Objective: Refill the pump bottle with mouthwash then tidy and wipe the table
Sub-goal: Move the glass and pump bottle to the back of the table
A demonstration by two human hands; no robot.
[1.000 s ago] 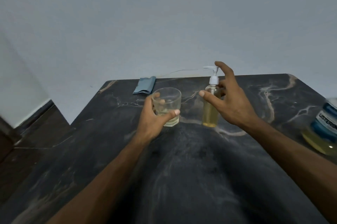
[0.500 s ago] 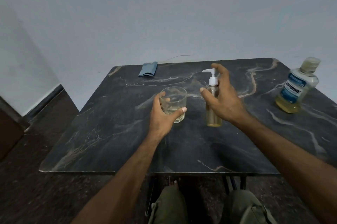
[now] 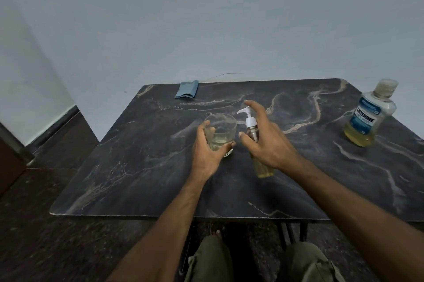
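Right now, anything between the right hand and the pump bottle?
Nothing visible. The right hand is spread right beside the pump bottle, fingers at the pump head. The glass sits off to its left, held by the left hand.

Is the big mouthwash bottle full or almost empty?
Mostly empty. The mouthwash bottle stands upright with its cap on, and the yellow liquid fills only the bottom part; above that it looks clear.

left hand (image 3: 206, 157) round glass (image 3: 220, 133), right hand (image 3: 268, 141) open beside pump bottle (image 3: 254, 137)
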